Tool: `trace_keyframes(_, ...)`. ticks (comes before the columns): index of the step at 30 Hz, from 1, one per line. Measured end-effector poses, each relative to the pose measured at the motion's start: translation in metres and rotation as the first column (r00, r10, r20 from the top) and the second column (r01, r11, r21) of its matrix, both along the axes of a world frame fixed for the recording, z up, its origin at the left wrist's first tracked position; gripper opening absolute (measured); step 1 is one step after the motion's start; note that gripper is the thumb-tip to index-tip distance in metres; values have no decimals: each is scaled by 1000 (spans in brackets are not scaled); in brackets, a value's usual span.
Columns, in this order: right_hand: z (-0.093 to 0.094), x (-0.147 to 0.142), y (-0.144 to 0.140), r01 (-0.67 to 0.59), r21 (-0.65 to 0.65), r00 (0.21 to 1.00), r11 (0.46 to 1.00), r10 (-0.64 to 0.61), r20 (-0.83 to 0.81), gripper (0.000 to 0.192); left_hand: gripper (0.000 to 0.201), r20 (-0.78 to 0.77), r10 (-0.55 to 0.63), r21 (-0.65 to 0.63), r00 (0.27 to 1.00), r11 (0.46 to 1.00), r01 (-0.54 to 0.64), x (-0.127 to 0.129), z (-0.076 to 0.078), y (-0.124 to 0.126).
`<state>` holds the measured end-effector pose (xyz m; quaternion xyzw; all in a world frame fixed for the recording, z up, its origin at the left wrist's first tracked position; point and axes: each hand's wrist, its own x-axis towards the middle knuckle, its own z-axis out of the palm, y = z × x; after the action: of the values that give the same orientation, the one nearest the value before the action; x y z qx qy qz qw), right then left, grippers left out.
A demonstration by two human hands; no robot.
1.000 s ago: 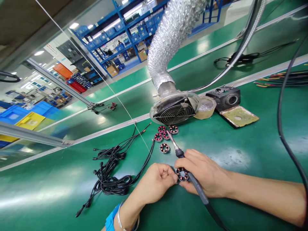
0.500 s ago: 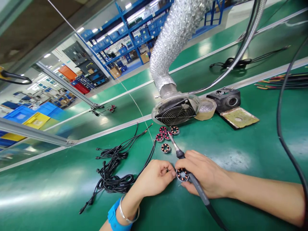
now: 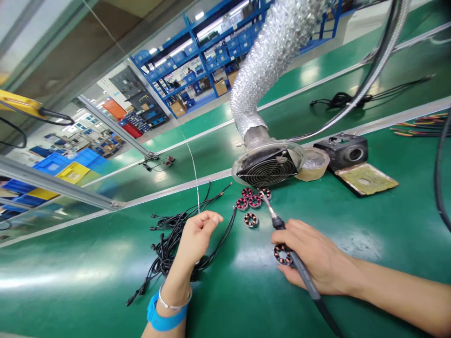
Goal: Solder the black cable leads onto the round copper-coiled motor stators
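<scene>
Right hand (image 3: 317,260) gripping slim soldering iron (image 3: 278,224) plus round copper-wound stator (image 3: 283,254); left hand (image 3: 195,234) at 9 o'clock pinching thin solder wire (image 3: 194,169).

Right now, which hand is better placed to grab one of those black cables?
Left. The left hand hovers right above the black cables, while the right hand is occupied with the soldering iron and a stator.

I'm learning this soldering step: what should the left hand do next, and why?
Probably draw the solder wire pinched in the left hand down toward the stator under the right hand, since the soldering iron is gripped there and the wire is well away from it.
</scene>
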<state>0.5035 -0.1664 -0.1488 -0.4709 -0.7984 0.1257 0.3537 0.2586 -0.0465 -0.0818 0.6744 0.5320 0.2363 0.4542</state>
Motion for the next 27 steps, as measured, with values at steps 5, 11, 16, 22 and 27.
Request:
trace_keyframes(5, -2, 10, 1, 45, 3, 999, 999, -45, 26, 40, 24, -520, -107, 126, 847, 972, 200, -11, -5, 1)
trace_keyframes(11, -8, 14, 0, 54, -17, 997, 998, -53, 59, 40, 11, -624, -115, 167, 773, 947, 276, -4, -4, -11)
trace_keyframes(16, -14, 17, 0, 34, -5, 997, 999, -34, 72, 42, 16, -343, -108, 87, 933, 985, 146, -42, 20, -5)
trace_keyframes(22, -16, 16, 4, 28, 19, 997, 999, -29, 68, 41, 45, 363, -56, 184, 930, 983, -12, -93, 49, -26)
trace_keyframes(27, 9, 14, -4, 26, -6, 1000, 1000, -26, 2, 44, 21, -8, -411, -85, 912, 909, 409, -25, 28, -55)
